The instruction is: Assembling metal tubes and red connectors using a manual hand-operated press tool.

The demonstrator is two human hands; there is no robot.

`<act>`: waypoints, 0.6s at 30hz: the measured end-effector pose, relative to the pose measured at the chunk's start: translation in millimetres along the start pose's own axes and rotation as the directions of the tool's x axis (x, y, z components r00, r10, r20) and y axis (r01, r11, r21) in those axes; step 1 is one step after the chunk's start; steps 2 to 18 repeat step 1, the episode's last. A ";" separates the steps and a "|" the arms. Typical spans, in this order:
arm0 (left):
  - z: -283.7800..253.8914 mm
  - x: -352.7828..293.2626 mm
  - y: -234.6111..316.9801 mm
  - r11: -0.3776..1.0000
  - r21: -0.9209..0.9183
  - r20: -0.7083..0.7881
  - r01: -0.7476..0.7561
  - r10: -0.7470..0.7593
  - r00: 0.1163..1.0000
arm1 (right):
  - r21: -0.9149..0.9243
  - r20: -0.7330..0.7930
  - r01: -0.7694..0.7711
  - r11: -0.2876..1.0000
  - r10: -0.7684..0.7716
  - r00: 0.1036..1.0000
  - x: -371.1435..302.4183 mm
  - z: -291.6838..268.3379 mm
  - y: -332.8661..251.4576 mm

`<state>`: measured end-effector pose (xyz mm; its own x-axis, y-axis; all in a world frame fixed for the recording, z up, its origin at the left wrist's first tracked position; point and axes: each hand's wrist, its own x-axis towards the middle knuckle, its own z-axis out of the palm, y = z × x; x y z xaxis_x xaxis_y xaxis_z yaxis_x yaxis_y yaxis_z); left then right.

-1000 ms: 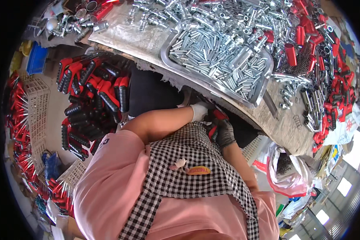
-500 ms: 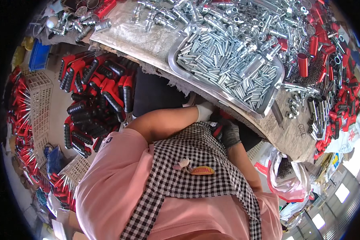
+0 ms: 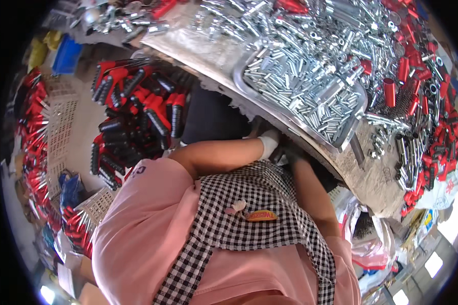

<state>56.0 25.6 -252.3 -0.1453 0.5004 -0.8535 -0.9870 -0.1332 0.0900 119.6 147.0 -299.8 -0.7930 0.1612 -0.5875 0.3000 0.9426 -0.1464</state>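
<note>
Both my hands are low in front of the checked apron [image 3: 249,203], in the shadow under the table's near edge. My left hand [image 3: 270,144] shows mostly as a white glove cuff, and its fingers are hidden. Close beside it is my right hand [image 3: 290,154] in a dark grey glove, dim and blurred, so I cannot make out its fingers or anything in them. Above them on the table, a metal tray [image 3: 237,76] holds many short silver pins [image 3: 290,86], with a larger silver cylinder [image 3: 331,91] lying on top.
Loose silver fittings [image 3: 336,25] and red tubes [image 3: 389,91] cover the far table. Red-and-black handles [image 3: 158,114] lie heaped at the left, near a beige plastic crate [image 3: 61,124]. A white-and-pink sack [image 3: 374,241] stands at the right.
My right hand has moved away from me, deeper under the table edge. The red-and-black piece beside it earlier is no longer visible. The whole view has shifted slightly.
</note>
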 end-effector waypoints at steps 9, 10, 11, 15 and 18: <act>-22.7 22.3 -11.5 0.866 0.454 0.051 -0.210 0.210 0.976 | -0.005 -0.004 0.047 0.999 -0.047 0.999 5.7 -6.2 -15.0; -22.7 22.3 -11.5 0.866 0.454 0.051 -0.210 0.210 0.976 | -0.005 -0.004 0.047 0.999 -0.047 0.999 5.7 -6.2 -15.0; -22.7 22.3 -11.5 0.866 0.454 0.051 -0.210 0.210 0.976 | -0.005 -0.004 0.047 0.999 -0.047 0.999 5.7 -6.2 -15.0; -22.7 22.3 -11.5 0.866 0.454 0.051 -0.210 0.210 0.976 | -0.005 -0.004 0.047 0.999 -0.047 0.999 5.7 -6.2 -15.0; -22.7 22.3 -11.5 0.866 0.454 0.051 -0.210 0.210 0.976 | -0.005 -0.004 0.047 0.999 -0.047 0.999 5.7 -6.2 -15.0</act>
